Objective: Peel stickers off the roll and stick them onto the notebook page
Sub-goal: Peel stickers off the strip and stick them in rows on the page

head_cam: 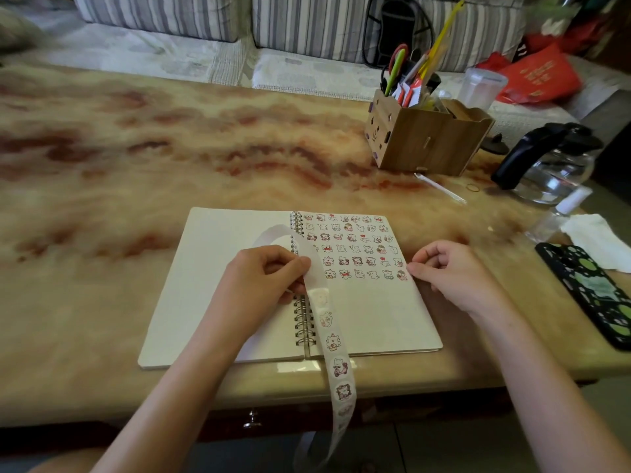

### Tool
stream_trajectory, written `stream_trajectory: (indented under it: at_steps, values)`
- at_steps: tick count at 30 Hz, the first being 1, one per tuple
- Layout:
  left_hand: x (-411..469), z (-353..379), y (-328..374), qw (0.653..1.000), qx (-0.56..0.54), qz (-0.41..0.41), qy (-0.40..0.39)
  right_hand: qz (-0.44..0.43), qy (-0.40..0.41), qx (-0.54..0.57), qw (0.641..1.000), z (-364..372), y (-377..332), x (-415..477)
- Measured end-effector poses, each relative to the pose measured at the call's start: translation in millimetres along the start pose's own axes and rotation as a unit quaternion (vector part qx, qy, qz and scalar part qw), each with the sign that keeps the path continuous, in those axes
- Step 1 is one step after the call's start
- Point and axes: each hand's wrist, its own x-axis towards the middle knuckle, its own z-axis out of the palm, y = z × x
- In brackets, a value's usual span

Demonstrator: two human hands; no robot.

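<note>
An open spiral notebook (211, 302) lies flat near the table's front edge. Its right page (375, 315) carries several rows of small cartoon stickers across the top half. My left hand (266, 278) pinches the sticker strip (336, 356) over the spiral binding; the strip loops up behind the hand and hangs down past the table edge. My right hand (447, 274) has curled fingers, and its fingertips press on the last sticker (402, 275) at the right end of the bottom row.
A wooden pen holder (423, 138) with scissors stands at the back right. Nearby are a glass kettle (553, 165), a white tissue (594, 237), a small bottle (560, 216), a green-and-black phone case (594, 291) and a rubber band (473, 187). A striped sofa (164, 15) sits behind the marble table (136, 158).
</note>
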Motion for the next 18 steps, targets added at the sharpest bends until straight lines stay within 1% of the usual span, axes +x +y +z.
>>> stream_trajectory:
  at_steps: [4, 9, 11, 14, 15, 16, 18]
  values:
    - [0.1, 0.0, 0.3, 1.000, -0.001, -0.001, -0.001, 0.009, -0.009, 0.018, 1.000, -2.0, -2.7, -2.7]
    - [-1.1, -0.8, 0.9, 1.000, -0.005, 0.000, -0.001, 0.011, -0.017, -0.003, 1.000, -1.8, -2.2, -1.8]
    - [-1.8, -1.3, 1.5, 1.000, -0.010, 0.001, 0.002, -0.003, 0.010, 0.008, 1.000, -0.7, -4.5, -3.7]
    - [-2.6, -2.4, 3.2, 1.000, -0.003, 0.014, 0.006, -0.072, 0.075, 0.042, 0.994, 2.6, -17.3, -12.4]
    - [-3.1, -2.7, 3.8, 1.000, -0.002, 0.020, 0.008, -0.093, 0.074, 0.072, 0.990, 5.3, -24.2, -17.7]
    - [-3.3, -2.9, 4.2, 1.000, -0.003, 0.025, 0.011, -0.109, 0.052, 0.109, 0.987, 9.4, -31.4, -23.8]
    - [-3.7, -3.0, 4.6, 0.999, -0.007, 0.036, 0.016, -0.129, -0.021, 0.165, 0.978, 21.5, -45.4, -37.6]
